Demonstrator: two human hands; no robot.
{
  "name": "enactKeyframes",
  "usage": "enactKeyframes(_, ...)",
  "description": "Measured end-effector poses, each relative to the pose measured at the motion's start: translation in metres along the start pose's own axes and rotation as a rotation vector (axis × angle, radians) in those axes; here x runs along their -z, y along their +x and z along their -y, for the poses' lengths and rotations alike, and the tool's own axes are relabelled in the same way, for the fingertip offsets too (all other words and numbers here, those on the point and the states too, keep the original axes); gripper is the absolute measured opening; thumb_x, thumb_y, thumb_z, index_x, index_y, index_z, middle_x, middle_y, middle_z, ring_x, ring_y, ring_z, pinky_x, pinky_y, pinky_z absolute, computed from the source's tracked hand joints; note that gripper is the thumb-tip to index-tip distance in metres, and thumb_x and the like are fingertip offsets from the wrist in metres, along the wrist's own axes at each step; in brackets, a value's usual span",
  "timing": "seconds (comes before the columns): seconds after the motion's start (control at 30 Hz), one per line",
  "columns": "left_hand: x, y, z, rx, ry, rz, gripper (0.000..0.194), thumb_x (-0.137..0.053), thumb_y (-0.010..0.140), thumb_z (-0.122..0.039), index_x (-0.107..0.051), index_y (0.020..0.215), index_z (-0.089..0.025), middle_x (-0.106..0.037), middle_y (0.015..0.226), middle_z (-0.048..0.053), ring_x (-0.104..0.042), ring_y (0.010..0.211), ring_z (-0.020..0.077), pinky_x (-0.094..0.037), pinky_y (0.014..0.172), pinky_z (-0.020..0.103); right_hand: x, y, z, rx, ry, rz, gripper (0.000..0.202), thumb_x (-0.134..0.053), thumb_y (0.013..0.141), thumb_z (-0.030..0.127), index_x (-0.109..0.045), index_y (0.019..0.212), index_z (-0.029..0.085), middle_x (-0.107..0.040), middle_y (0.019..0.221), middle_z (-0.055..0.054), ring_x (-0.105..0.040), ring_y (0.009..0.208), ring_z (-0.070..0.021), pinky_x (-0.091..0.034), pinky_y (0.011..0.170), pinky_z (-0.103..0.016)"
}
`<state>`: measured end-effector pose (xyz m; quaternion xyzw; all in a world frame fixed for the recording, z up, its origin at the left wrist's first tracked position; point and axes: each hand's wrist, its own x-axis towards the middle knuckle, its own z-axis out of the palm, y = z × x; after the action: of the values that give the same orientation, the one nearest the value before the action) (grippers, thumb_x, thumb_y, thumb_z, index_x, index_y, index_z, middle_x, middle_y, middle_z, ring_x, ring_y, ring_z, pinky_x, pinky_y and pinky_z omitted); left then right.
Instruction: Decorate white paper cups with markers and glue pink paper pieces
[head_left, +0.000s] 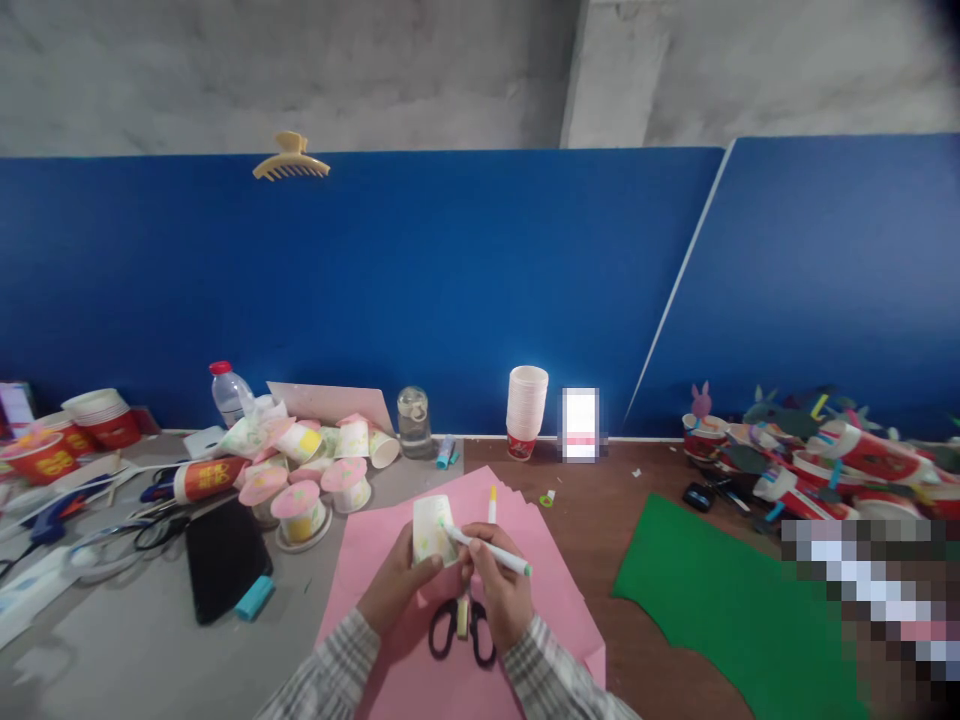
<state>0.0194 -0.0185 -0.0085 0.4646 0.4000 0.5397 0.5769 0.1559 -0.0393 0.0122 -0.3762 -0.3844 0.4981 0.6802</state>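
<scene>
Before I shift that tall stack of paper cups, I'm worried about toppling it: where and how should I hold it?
Grip the stack around its red bottom cup, coming from the front. It stands upright near the blue partition, its pale cups nested above, so a low hold should support them all.

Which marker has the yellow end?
The yellow-ended marker lies on the pink paper; the green-ended marker is in the right hand.
</scene>
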Motion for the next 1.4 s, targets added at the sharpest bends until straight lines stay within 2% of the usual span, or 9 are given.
enactKeyframes(0.57, 0.010, 0.006, 0.008, -0.018, 0.041, 0.025, 0.054, -0.079, 0.048, -0.030, -0.059, 0.097, -0.020, -0.068, 0.091, 0.008, -0.054, 0.094, 0.0344, -0.041, 0.081, 0.044, 0.001, 0.003, -0.003, 0.016, -0.012, -0.036, 0.019, -0.063, 0.060, 0.035, -0.067, 0.066, 0.018, -0.060, 0.044, 0.002, -0.051, 0.036, -0.0143, -0.044, 0.036, -0.022)
enactKeyframes(0.8, 0.001, 0.001, 0.000, 0.030, -0.095, -0.016, 0.055, -0.081, 0.045, -0.025, -0.060, 0.096, -0.019, -0.069, 0.090, 0.008, -0.055, 0.094, 0.0337, -0.043, 0.082, 0.043, 0.004, 0.004, -0.010, 0.034, 0.038, -0.053, 0.022, -0.063, 0.062, 0.038, -0.067, 0.069, 0.017, -0.060, 0.044, 0.002, -0.052, 0.038, -0.0147, -0.044, 0.038, -0.023)
enactKeyframes(0.93, -0.006, -0.003, -0.005, 0.050, -0.170, -0.046, 0.059, -0.080, 0.045, -0.025, -0.058, 0.100, -0.021, -0.069, 0.092, 0.007, -0.057, 0.094, 0.0328, -0.044, 0.082, 0.044, 0.004, 0.006, -0.009, 0.087, 0.051, -0.086, 0.030, -0.058, 0.067, 0.042, -0.065, 0.084, 0.018, -0.063, 0.049, 0.001, -0.054, 0.038, -0.0157, -0.045, 0.038, -0.025)
enactKeyframes(1.03, -0.005, -0.002, -0.004, 0.024, -0.151, -0.073, 0.065, -0.082, 0.040, -0.028, -0.058, 0.100, -0.021, -0.069, 0.091, 0.008, -0.057, 0.094, 0.0348, -0.044, 0.081, 0.045, 0.003, 0.006, -0.006, 0.123, -0.013, -0.094, 0.035, -0.052, 0.072, 0.042, -0.060, 0.098, 0.019, -0.062, 0.047, 0.003, -0.049, 0.031, -0.0144, -0.042, 0.033, -0.024)
enactKeyframes(1.1, -0.002, 0.000, -0.002, 0.002, -0.107, -0.075, 0.063, -0.082, 0.040, -0.032, -0.059, 0.098, -0.021, -0.069, 0.088, 0.007, -0.057, 0.091, 0.0352, -0.045, 0.080, 0.046, 0.002, 0.005, -0.005, 0.155, -0.089, -0.076, 0.031, -0.051, 0.074, 0.039, -0.060, 0.097, 0.020, -0.060, 0.046, 0.004, -0.049, 0.031, -0.0143, -0.043, 0.035, -0.024)
enactKeyframes(1.23, 0.001, 0.002, -0.001, -0.037, -0.036, -0.052, 0.053, -0.080, 0.042, -0.038, -0.062, 0.089, -0.021, -0.070, 0.081, 0.006, -0.059, 0.083, 0.0333, -0.046, 0.075, 0.044, 0.000, 0.000, -0.007, 0.239, -0.253, 0.007, 0.021, -0.051, 0.075, 0.030, -0.060, 0.093, 0.022, -0.062, 0.058, 0.003, -0.059, 0.049, -0.0176, -0.050, 0.050, -0.027)
enactKeyframes(1.4, 0.004, 0.004, 0.000, -0.034, -0.058, -0.013, 0.060, -0.078, 0.043, -0.044, -0.060, 0.096, -0.021, -0.071, 0.082, 0.008, -0.059, 0.086, 0.0342, -0.047, 0.078, 0.045, 0.001, -0.002, -0.013, 0.328, -0.365, 0.090, 0.024, -0.050, 0.076, 0.021, -0.058, 0.098, 0.024, -0.063, 0.064, 0.002, -0.060, 0.056, -0.0184, -0.050, 0.056, -0.027)
